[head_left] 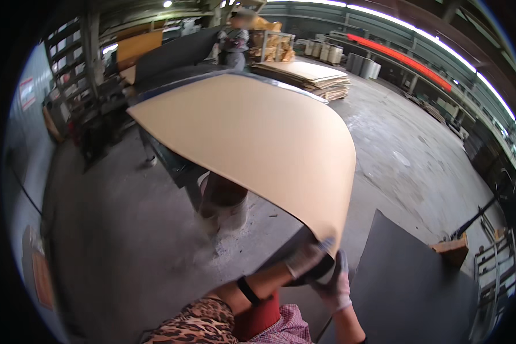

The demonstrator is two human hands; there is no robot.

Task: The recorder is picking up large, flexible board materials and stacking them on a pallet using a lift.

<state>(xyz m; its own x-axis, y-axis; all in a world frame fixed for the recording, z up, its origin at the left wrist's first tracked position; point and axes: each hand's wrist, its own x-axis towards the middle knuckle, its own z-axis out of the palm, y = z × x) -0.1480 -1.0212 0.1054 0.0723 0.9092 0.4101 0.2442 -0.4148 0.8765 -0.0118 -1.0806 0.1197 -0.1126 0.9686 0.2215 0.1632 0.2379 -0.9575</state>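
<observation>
A large tan sheet [258, 132] with a dark underside stretches away from me over a table and bends down at its near end. My left hand [308, 259], in a pale work glove blurred by motion, grips the sheet's near edge. Just right of it and lower, my gloved right hand [334, 288] clasps the same bent end, thumb and fingers on either side of the dark underside. Parts of the fingers on both hands are hidden or smeared. The table's dark frame [175, 163] shows under the sheet's left edge.
Under the sheet stands a whitish bucket [226, 206]. A dark flat sheet [413, 281] lies at my right, near a wooden block [452, 250] and a metal rack [493, 264]. Stacked tan sheets [309, 74] lie beyond. Another person [235, 46] stands at the far end.
</observation>
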